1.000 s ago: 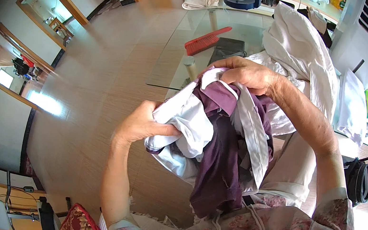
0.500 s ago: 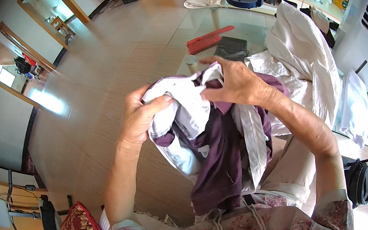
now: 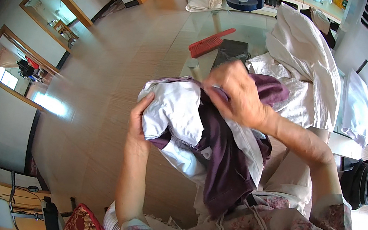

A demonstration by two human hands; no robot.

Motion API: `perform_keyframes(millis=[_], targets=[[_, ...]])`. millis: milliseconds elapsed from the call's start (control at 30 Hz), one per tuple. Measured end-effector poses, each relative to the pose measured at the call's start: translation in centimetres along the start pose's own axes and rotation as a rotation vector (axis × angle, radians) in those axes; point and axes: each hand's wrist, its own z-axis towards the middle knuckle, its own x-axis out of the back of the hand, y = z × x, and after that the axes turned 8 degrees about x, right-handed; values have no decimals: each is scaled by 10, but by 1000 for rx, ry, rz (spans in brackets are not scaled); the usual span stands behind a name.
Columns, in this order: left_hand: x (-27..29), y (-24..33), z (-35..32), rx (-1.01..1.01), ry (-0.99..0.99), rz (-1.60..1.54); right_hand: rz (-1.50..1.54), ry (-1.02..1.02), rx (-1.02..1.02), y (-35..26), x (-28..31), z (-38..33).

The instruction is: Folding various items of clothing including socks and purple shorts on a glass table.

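On the near side of the glass worktop [image 3: 253, 28], a maroon-and-white garment [image 3: 221, 169] spans the space between two hands.
Its long maroon part slants from the far, upper edge back toward the person and a little to the right; a bunched white panel [image 3: 173, 108] sits left of it. A pale cloth [image 3: 302, 61] lies beyond, to the right. The right hand [image 3: 242, 97] is nearer the garment's upper edge, its fingertips pointing left toward where the white meets the maroon; blur hides whether they pinch the fabric or only hover. The left hand [image 3: 139, 120] grasps the panel's outer left side, so the panel is to this hand's right. The red brush [image 3: 209, 43] lies farther off, touched by neither hand.
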Motion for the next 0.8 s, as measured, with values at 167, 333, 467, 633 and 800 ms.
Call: perform_keyframes(millis=[167, 333, 467, 633, 800], targets=[[-5, -14, -1, -33, 18, -105, 120, -281, -123, -44, -5, -21], [-29, -24, -3, -72, 122, -28, 305, -164, -431, -59, -13, -13], [-39, -28, -5, -81, 126, -24, 309, -259, -466, -67, -13, -5], [-38, -33, 2, -94, 194, -36, 223, -300, -401, -66, -19, -7], [-24, -29, 2, -71, 173, -144, 462, -184, -475, -45, -16, -15]])
